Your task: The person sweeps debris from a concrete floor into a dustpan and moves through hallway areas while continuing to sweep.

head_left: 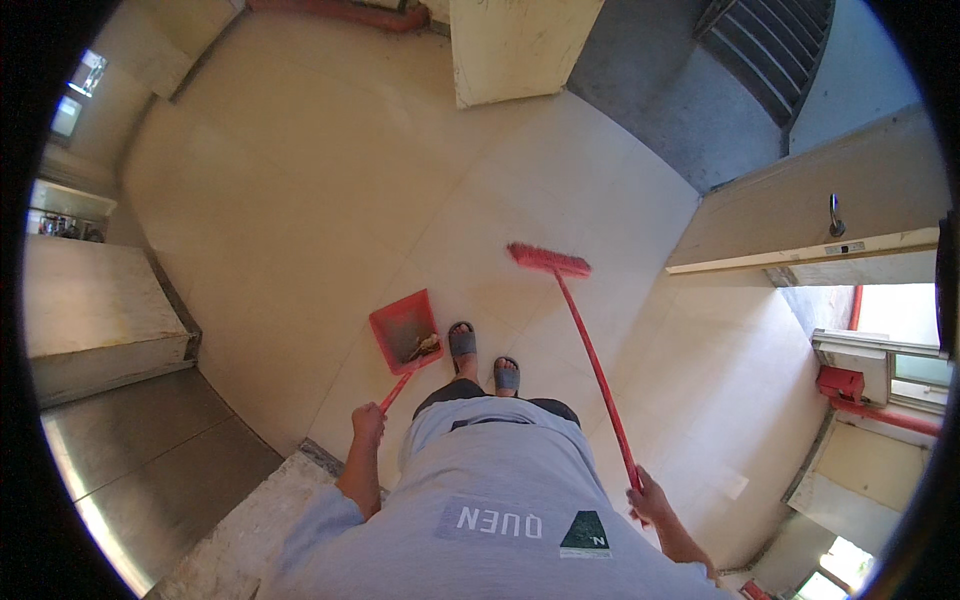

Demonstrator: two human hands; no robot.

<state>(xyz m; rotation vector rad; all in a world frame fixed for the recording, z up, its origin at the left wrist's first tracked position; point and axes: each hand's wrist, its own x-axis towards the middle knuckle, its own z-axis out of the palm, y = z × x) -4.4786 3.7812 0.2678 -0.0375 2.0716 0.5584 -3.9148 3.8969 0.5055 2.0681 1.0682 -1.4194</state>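
Observation:
My left hand (368,424) is closed around the short handle of a red dustpan (394,326). A small heap of brownish debris (424,347) lies in the dustpan's near right corner, beside my left foot. My right hand (650,497) grips the long red handle of a broom (592,352). The red bristle head (549,260) is out on the floor ahead of my feet, to the right of the dustpan and apart from it.
Pale tiled floor (300,200) spreads around my sandalled feet. At the right stands an open door (830,220) with a metal handle. Another door panel (520,50) juts in at the top, near a grey floor with a stair railing. A boxy ledge (105,295) lines the left.

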